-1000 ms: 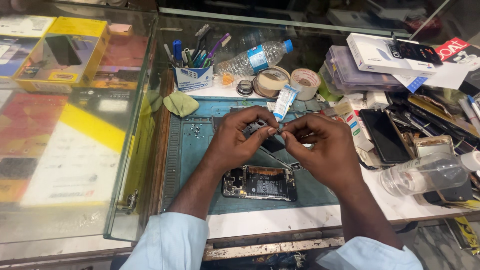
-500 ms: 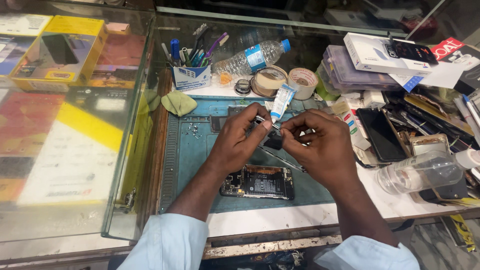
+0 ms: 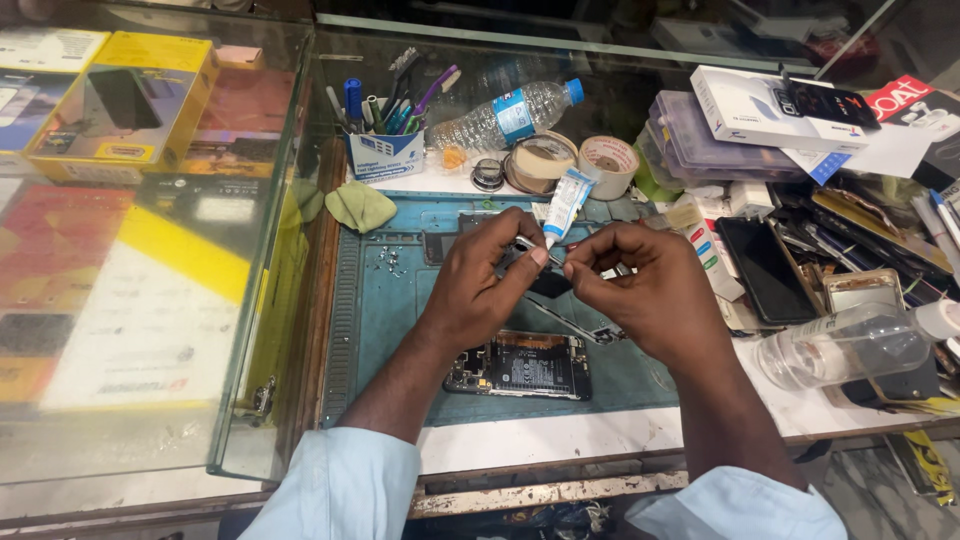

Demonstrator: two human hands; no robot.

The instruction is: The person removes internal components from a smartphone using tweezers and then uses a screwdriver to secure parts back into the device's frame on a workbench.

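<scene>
Left hand (image 3: 480, 285): my fingers pinched a small dark part (image 3: 548, 283) over the blue mat's (image 3: 390, 310) middle.
Right hand (image 3: 650, 295): pinched the same part.
Around: opened phone (image 3: 520, 365) near the front edge; glue tube (image 3: 566, 203), tape rolls (image 3: 570, 162) behind.
Hidden: the part's shape, mostly under my fingers.

A: What are the 2 hands doing?
B: The left hand (image 3: 480, 285) and right hand (image 3: 655, 295) meet above the blue work mat (image 3: 400, 330), both pinching a small dark part (image 3: 548, 280) between their fingertips. A small white and blue tube (image 3: 566, 203) stands tilted up from the pinch.

A: What lies near them?
B: An opened phone (image 3: 520, 366) with its insides showing rests on the mat, nearer than the hands. A thin metal frame piece (image 3: 575, 325) lies just beside the right hand.

A: And farther off?
B: A pen holder (image 3: 385, 150), a clear water bottle (image 3: 500, 115) lying down, and 2 tape rolls (image 3: 575, 160). To the left stands a glass case (image 3: 150, 250).
</scene>
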